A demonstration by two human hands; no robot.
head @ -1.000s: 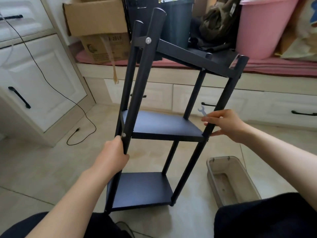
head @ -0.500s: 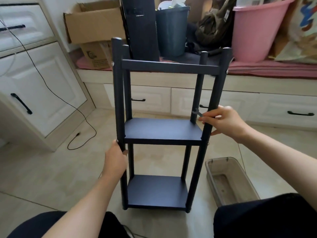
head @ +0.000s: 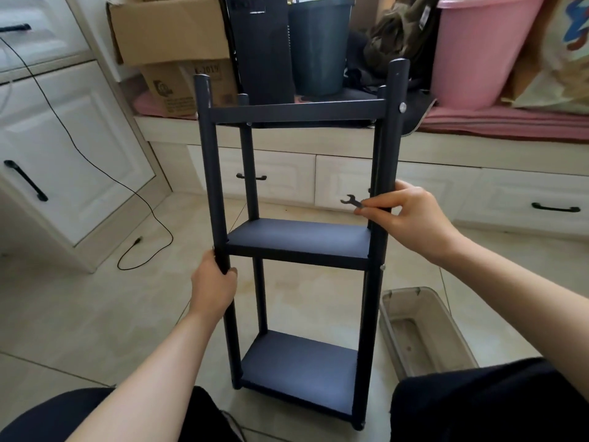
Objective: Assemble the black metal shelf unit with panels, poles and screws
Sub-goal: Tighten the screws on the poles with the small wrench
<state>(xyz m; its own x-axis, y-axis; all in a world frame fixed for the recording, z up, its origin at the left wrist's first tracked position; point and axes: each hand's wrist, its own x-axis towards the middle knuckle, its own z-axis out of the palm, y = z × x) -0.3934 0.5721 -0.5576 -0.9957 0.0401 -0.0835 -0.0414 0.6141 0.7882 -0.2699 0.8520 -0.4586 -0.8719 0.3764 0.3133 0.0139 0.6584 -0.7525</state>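
The black metal shelf unit (head: 298,240) stands upright on the tiled floor between my knees, with three panels joined by poles. My left hand (head: 213,287) grips the front left pole just below the middle panel. My right hand (head: 411,218) holds the front right pole above the middle panel and pinches a small flat wrench (head: 352,201) whose open jaw points left. A silver screw head (head: 403,107) shows on the right pole at the top panel.
A clear plastic tray (head: 424,333) lies on the floor to the right of the shelf. White cabinets stand at left with a black cable (head: 140,199) trailing over the floor. Behind, a bench carries a cardboard box (head: 172,52), a dark bin (head: 318,43) and a pink tub (head: 478,49).
The shelf unit has been turned from a tilted, angled pose to upright and facing me. Both hands kept their hold on the front poles; the wrench stayed in my right hand.
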